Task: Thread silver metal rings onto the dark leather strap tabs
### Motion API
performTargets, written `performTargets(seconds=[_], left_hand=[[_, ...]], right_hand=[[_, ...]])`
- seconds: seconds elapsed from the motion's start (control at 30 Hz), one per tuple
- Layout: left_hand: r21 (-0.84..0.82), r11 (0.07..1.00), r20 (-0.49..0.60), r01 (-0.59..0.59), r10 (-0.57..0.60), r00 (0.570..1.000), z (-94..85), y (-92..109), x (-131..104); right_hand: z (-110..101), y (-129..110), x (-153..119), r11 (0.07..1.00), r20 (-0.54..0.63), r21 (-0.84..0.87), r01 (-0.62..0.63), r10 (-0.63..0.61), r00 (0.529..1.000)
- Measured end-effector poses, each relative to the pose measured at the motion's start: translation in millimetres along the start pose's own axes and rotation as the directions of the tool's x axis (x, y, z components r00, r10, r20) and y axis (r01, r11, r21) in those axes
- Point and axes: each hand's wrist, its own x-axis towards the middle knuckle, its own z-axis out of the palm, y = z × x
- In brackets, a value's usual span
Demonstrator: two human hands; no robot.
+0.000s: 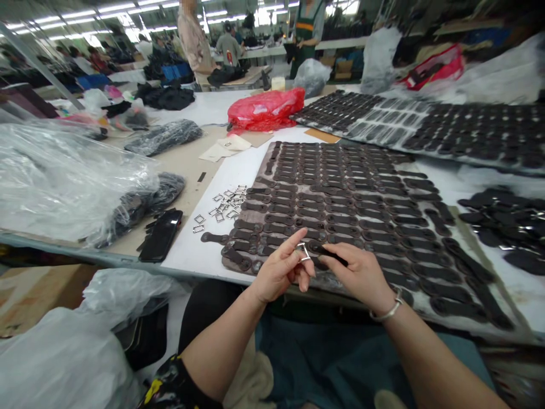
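Between the thumb and fingers of my left hand (pixel 281 268) is a silver metal buckle (pixel 304 251). Close to its right, my right hand (pixel 360 272) pinches a dark strap piece (pixel 334 255), whose rounded end points toward the buckle. Both hands are above the front edge of a board (pixel 304 196) covered with rows of similar dark strap pieces (pixel 340 219). A loose pile of metal buckles (pixel 227 203) lies on the white surface left of the board.
A black phone (pixel 162 236) and clear plastic bags (pixel 72 176) lie at the left. Behind the board is a red plastic bag (pixel 266 109). Dark round-ended pieces (pixel 504 221) are heaped at the right. People stand across the tables.
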Motion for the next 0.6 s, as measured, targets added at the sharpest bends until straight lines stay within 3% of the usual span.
performTargets(seconds=[0.23, 0.6], left_hand=[[0.063, 0.996, -0.003, 0.056, -0.056, 0.998, -0.4, -2.9, -2.1], [0.131, 0.985, 0.037, 0.113, -0.119, 0.992, -0.1, 4.2, -7.0]], right_hand=[[-2.7, -8.2, 0.6, 0.989, 0.098, 0.128, 0.079, -0.092, 0.991], [3.2, -12.3, 2.1, 0.955, 0.213, 0.297, -0.007, -0.059, 0.975]])
